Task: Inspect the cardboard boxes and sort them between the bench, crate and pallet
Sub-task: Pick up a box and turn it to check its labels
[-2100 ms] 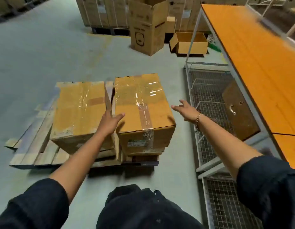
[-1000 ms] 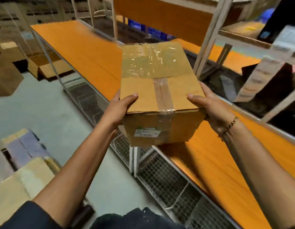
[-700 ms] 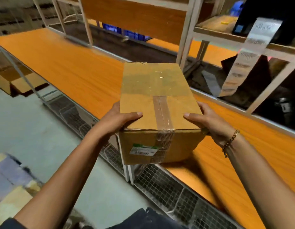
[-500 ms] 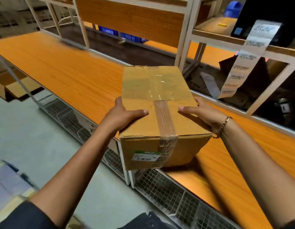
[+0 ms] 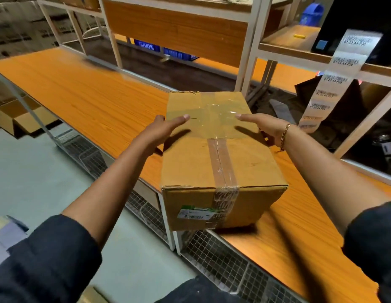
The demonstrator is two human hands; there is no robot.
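Taped cardboard box (image 5: pixel 220 162) rests on orange bench (image 5: pixel 85 99); its green-and-white label (image 5: pixel 195 213) is unreadable. Left hand (image 5: pixel 161 131) and right hand (image 5: pixel 260 127) flank it, fingers extended, gripping nothing.

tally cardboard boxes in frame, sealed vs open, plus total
Sealed, taped cardboard box on the orange bench, between left hand and right hand: 1
Open cardboard box on the floor: 1
Total: 2

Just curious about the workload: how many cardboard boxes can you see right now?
2. A taped box sits on the orange bench, overhanging its near edge; an open box lies on the floor at far left. Others may be out of view.
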